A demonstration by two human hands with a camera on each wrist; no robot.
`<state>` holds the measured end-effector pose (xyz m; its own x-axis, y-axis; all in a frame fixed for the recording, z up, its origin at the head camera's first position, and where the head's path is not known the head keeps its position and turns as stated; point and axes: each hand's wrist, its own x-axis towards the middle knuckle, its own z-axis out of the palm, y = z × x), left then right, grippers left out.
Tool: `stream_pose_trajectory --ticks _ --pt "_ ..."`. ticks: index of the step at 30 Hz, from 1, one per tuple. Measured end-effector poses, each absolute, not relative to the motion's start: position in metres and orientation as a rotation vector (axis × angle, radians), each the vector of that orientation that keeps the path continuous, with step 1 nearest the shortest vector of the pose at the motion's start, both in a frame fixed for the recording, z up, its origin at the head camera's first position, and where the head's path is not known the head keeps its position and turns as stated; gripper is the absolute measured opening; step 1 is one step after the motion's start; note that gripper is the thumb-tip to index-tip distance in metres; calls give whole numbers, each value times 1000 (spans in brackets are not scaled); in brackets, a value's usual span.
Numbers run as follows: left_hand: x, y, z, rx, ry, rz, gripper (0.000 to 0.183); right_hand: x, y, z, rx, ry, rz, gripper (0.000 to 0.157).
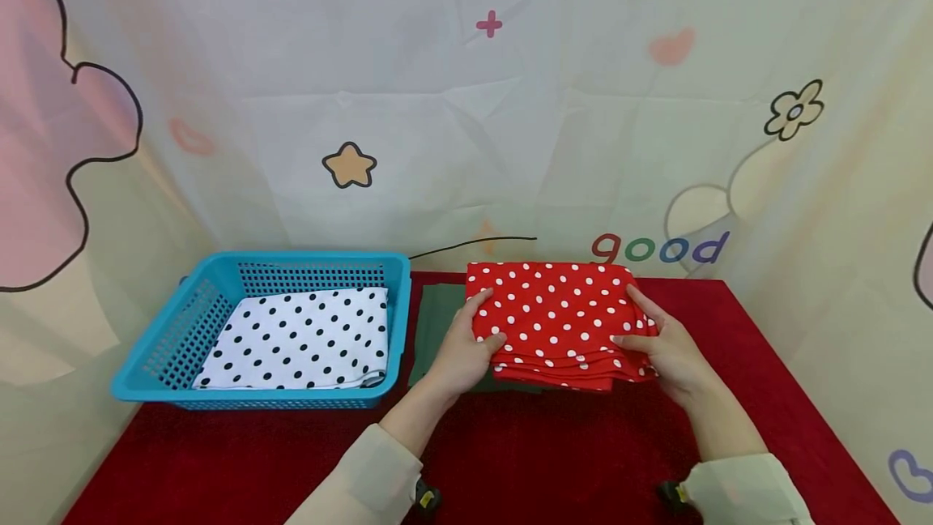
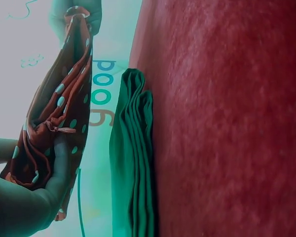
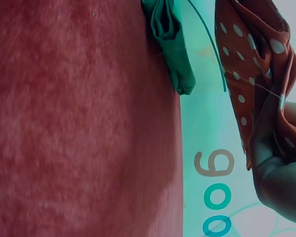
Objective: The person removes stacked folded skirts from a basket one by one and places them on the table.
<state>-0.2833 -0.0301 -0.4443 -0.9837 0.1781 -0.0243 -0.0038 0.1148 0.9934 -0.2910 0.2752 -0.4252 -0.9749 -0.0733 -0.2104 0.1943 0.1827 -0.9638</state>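
Note:
Both hands hold a folded red cloth with white dots [image 1: 557, 310] up off the table. My left hand [image 1: 466, 351] pinches its left end, thumb on top and fingers beneath. At the right end, my right hand [image 1: 674, 351] grips it the same way. Stacked folds and a small zipper pull [image 2: 64, 130] show along its edge in the left wrist view. Under and behind it lies a folded green cloth [image 1: 437, 322], partly hidden in the head view; the left wrist view shows its layers [image 2: 133, 163] flat on the table.
On the left stands a blue plastic basket [image 1: 404, 330] with a folded white cloth with black dots [image 1: 299, 339] inside. A red cover [image 1: 568, 460] spreads over the table. Printed curtains [image 1: 437, 104] hang behind and at the sides.

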Motion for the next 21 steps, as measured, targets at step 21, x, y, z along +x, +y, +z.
stream_pose_trajectory --ticks 21 --pt "-281 9 -459 130 2091 2059 72 -292 308 -437 208 2336 -1801 90"
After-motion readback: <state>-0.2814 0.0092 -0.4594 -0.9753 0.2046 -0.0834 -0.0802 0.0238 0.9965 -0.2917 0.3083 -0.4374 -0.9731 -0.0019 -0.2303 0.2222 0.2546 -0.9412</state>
